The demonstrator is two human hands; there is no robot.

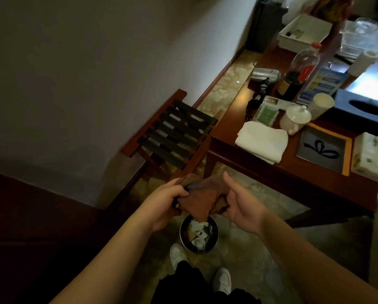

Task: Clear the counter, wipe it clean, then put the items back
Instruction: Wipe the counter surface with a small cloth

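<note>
Head view: a crumpled brown cloth rag (202, 199) is held over a round metal waste bin (198, 234) on the floor, well apart from the dark wooden table (293, 176). Left hand (169, 201) grips its left edge; right hand (240, 202) cups the right side, fingers curled under. Judged soft, light, limp: best bunched or taken by its edges. No legible writing; the blue card's print is too blurred.

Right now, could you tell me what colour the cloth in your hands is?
Brown cloth, seen in the head view.
</note>
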